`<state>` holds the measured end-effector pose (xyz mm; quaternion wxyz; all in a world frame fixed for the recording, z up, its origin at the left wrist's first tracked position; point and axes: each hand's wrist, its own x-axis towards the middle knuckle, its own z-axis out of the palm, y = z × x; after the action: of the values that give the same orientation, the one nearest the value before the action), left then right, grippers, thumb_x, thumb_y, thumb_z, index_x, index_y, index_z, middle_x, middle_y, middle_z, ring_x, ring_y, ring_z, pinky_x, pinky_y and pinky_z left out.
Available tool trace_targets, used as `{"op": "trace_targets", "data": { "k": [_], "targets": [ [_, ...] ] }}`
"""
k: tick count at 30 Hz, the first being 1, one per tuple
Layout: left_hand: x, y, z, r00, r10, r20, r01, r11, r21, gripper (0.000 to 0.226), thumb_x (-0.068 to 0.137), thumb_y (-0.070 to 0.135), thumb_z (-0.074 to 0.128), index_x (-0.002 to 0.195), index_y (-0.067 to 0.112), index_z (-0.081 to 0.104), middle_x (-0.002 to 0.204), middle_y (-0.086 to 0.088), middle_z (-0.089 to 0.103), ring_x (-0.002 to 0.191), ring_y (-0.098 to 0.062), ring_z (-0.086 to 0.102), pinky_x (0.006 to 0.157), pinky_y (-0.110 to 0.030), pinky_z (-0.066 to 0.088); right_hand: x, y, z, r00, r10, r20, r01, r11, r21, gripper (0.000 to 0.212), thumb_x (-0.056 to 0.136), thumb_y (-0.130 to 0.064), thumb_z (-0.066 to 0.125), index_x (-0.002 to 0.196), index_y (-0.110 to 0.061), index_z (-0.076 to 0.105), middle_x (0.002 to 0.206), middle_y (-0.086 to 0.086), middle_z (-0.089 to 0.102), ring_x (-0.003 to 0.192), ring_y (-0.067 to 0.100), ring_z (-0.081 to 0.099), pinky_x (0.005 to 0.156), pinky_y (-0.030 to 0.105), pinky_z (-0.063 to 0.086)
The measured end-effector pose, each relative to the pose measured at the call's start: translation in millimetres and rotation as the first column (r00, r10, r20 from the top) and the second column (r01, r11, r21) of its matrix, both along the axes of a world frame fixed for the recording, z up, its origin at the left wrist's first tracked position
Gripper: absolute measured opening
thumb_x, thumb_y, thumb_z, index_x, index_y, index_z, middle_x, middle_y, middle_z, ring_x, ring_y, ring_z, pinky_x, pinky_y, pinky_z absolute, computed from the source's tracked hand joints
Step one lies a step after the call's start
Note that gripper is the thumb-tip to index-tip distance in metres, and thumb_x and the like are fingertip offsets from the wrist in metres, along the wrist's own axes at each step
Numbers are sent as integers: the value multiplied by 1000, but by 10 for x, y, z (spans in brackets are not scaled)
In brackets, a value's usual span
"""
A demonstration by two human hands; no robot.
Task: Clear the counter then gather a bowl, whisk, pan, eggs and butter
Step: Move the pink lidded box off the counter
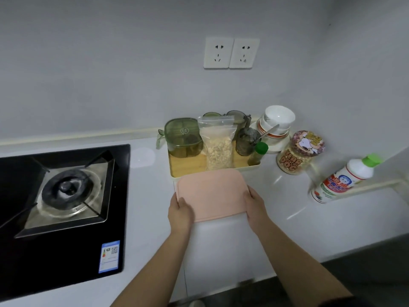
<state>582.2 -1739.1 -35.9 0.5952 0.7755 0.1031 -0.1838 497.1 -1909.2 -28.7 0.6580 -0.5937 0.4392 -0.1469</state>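
**Pink board gripped at both sides**

A smooth, matte pink cutting board with rounded corners is held over the glossy white counter. Its left edge is gripped by the left hand, thumb on top and fingers curled beneath; its right edge is gripped in the same way by the right hand. The board's far edge covers the near rim of a pale tray with a wooden floor. Whether the board rests on the counter cannot be told.

On the tray are set a square, translucent green lidded container, a clear zip bag of pale flakes standing upright, smoky glass tumblers and a small green-capped bottle.

Just beside the tray, against the wall, round white ceramic bowls are stacked, with a metal spoon leaning among them. In front of them a cartoon-printed jar is seen, and farther right a white plastic bottle with a green cap is tilted on a ledge.

A black glass hob with one round burner is set into the counter on the left. Two white sockets are fixed to the grey wall.
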Motion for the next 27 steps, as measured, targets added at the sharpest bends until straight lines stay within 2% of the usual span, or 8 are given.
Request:
{"op": "trace_targets", "data": {
  "k": [4, 12, 20, 24, 27],
  "targets": [
    [50, -43, -20, 1000, 2, -8, -2, 1000, -2, 43, 100, 17, 31, 141, 11, 43, 139, -9, 50, 128, -29, 44, 111, -42, 32, 47, -55, -4, 1000, 7, 24, -7, 1000, 9, 37, 99, -8, 41, 136, -5, 48, 126, 3, 54, 113, 17, 50, 94, 28, 39],
    [232, -110, -41, 999, -5, -32, 5, 1000, -3, 43, 100, 20, 30, 140, 14, 44, 138, -8, 51, 128, -28, 45, 110, -45, 33, 205, -107, -22, 1000, -18, -16, 18, 1000, 17, 39, 100, -8, 37, 138, -9, 47, 133, 4, 52, 114, 17, 48, 97, 28, 38],
    [258, -87, 20, 997, -70, -30, 72, 996, 62, 43, 100, 18, 29, 141, 11, 41, 139, -9, 49, 129, -30, 43, 110, -42, 33, 244, -109, 17, 996, 41, -77, -48, 995, -90, 41, 100, -10, 34, 140, -11, 45, 138, 8, 49, 112, 18, 46, 94, 29, 36],
    [259, 59, 143, 988, -155, -20, 156, 982, 107, 45, 100, 22, 32, 140, 3, 37, 144, -12, 43, 132, -31, 39, 111, -41, 31, 249, -49, 166, 972, 112, -208, -165, 953, -254, 46, 96, -20, 36, 141, -10, 38, 138, 12, 48, 115, 24, 47, 94, 33, 37],
    [169, 307, 312, 980, -172, 102, 165, 983, 78, 50, 100, 24, 39, 147, 9, 27, 152, -6, 31, 140, -22, 29, 114, -33, 22, 207, 159, 397, 975, 136, -178, -208, 844, -495, 54, 90, -30, 40, 139, -7, 41, 131, 12, 50, 116, 26, 47, 88, 28, 33]
  ]
}}
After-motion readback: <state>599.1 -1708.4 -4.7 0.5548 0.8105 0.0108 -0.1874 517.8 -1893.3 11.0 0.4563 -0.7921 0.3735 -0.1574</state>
